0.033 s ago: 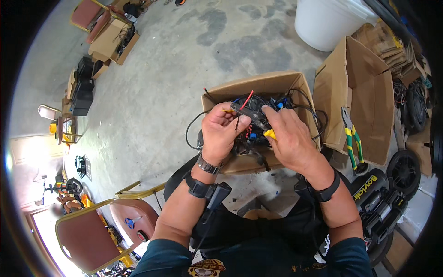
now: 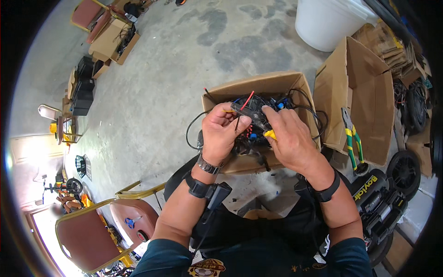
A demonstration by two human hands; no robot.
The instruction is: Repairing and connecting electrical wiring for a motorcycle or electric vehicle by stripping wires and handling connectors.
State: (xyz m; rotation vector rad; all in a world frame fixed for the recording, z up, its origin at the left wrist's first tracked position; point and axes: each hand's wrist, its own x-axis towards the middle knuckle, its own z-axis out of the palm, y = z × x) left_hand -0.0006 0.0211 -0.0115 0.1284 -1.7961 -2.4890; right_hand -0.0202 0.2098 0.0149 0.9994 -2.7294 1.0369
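Observation:
My left hand (image 2: pixel 220 134) is closed, thumb and fingers pinching a dark, flat part (image 2: pixel 249 112) with a red wire (image 2: pixel 248 99) standing up from it and a yellow wire beside the fingers. My right hand (image 2: pixel 290 138) is closed round a tool with a yellow handle (image 2: pixel 270 134); its kind is mostly hidden by the fingers. The right index fingertip lies against the dark part's right end. Both hands are above an open cardboard box (image 2: pixel 251 83) full of black cables, blue connectors and small red pieces. A black cable loops out over the box's left side.
On the right, green-and-yellow pliers (image 2: pixel 351 141) lean by a second open cardboard box (image 2: pixel 332 92), near a black machine with wheels (image 2: pixel 376 201). A white bucket (image 2: pixel 323 25) stands beyond. At left is a chair (image 2: pixel 85 235); blue scissors (image 2: pixel 132 222) lie on a reddish seat.

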